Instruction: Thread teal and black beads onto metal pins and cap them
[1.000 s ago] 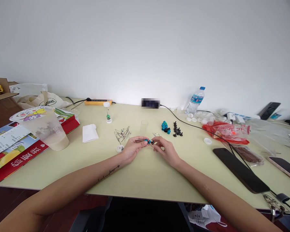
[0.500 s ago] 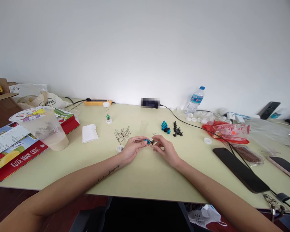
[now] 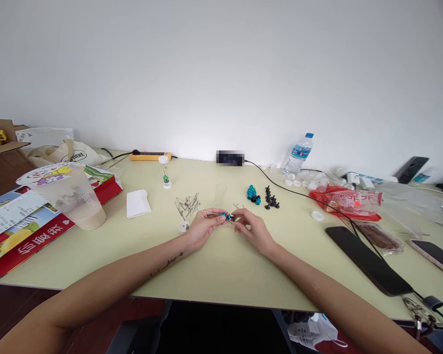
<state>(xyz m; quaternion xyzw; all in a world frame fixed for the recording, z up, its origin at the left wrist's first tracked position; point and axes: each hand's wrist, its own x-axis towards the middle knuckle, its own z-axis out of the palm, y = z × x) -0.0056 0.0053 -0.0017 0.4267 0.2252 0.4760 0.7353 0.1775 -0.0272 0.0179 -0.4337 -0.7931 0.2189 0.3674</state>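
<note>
Between my two hands is a small blue piece (image 3: 226, 216) with a black part at its right end. My left hand (image 3: 205, 223) pinches the blue end, and thin metal wires stick out by its fingers. The fingertips of my right hand (image 3: 254, 227) close on the black part (image 3: 233, 217). Just beyond stands a clear tube (image 3: 220, 193). To the left lie a heap of bent metal wires (image 3: 186, 202) and a white cap (image 3: 183, 227) with tiny metal bits in it. Blue pieces (image 3: 253, 194) and black pieces (image 3: 271, 198) are piled to the right.
A capped tube with a green piece (image 3: 165, 173) stands near the power strip (image 3: 150, 156). Folded paper (image 3: 138, 203), a drink cup (image 3: 68, 196) and a red box (image 3: 51, 237) are left. Right are white caps (image 3: 312, 183), a water bottle (image 3: 299, 153) and a black phone (image 3: 367, 260).
The fingers of my right hand have closed in a little on the black end, which sits nearer the blue part. Otherwise the hands stay in place.
</note>
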